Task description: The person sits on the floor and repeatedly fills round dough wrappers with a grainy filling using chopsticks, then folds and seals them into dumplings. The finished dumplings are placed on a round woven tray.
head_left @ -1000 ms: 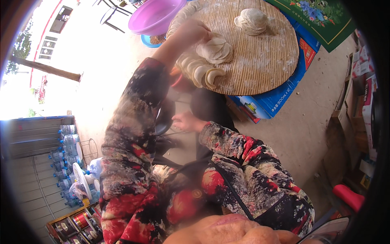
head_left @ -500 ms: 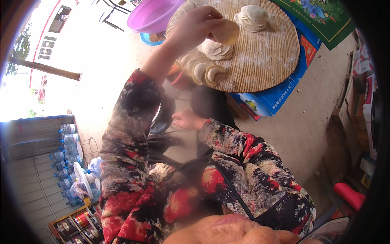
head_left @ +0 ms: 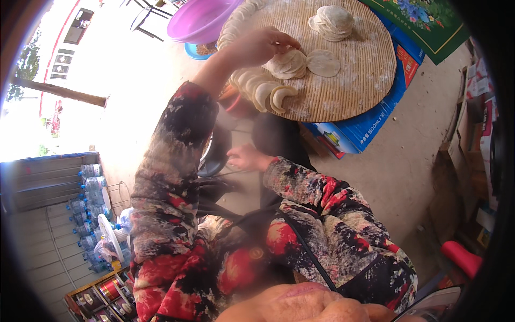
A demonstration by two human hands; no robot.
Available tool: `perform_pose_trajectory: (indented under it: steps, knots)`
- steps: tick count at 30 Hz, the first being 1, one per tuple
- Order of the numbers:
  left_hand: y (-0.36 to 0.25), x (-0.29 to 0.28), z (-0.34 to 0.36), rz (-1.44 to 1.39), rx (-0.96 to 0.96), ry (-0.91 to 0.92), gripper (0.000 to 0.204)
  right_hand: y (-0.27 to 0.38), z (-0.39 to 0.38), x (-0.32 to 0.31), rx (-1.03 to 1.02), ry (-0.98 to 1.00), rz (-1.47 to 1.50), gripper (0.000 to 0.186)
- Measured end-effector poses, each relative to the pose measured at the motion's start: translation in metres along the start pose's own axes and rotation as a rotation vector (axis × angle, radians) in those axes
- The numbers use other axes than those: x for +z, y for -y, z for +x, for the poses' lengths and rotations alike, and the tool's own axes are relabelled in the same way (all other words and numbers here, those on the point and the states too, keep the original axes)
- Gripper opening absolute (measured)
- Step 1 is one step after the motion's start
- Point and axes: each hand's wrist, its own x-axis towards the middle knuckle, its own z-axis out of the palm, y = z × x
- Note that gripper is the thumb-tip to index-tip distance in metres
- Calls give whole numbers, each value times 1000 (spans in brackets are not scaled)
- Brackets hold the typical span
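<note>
My left hand (head_left: 257, 48) reaches over the round woven board (head_left: 365, 64), fingers curled at the top of the middle stack of dough wrappers (head_left: 287, 67); whether one is pinched is hidden. A single wrapper (head_left: 323, 64) lies flat just right of that stack, and a taller stack (head_left: 330, 24) sits farther back. Crescent dumplings (head_left: 260, 91) line the board's left part in overlapping rows. Low over my lap, my right hand (head_left: 244, 156) is loosely closed; anything inside it is too small or hidden to make out.
A pink basin (head_left: 201, 19) and blue dish of brown filling (head_left: 193, 51) are beyond the board's left. Blue cardboard (head_left: 354, 137) lies under the board, a green box (head_left: 418, 21) behind it. Water bottles (head_left: 91, 188) stand at left, stacked boxes (head_left: 477, 134) at right.
My left hand lifted a wrapper off the middle stack; that wrapper now lies to the stack's right, and the hand is back over the stack. My right hand has hardly moved.
</note>
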Motion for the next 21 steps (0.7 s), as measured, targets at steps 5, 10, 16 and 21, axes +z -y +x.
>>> perform_pose_trajectory:
  steps: [5, 10, 16, 21]
  knots:
    - [-4, -7, 1, 24, -58, 52, 25, -6, 1, 3, -33, 7, -37, 36]
    - [-3, -12, -1, -62, -165, 19, 17, -1, 0, 2, -25, 26, -20, 37]
    - [-5, -21, -3, -54, 6, -33, 13, 2, -1, -2, 11, 36, 2, 38]
    - [-18, -22, -13, 11, 16, -131, 13, 3, 0, -2, 11, 43, -12, 38]
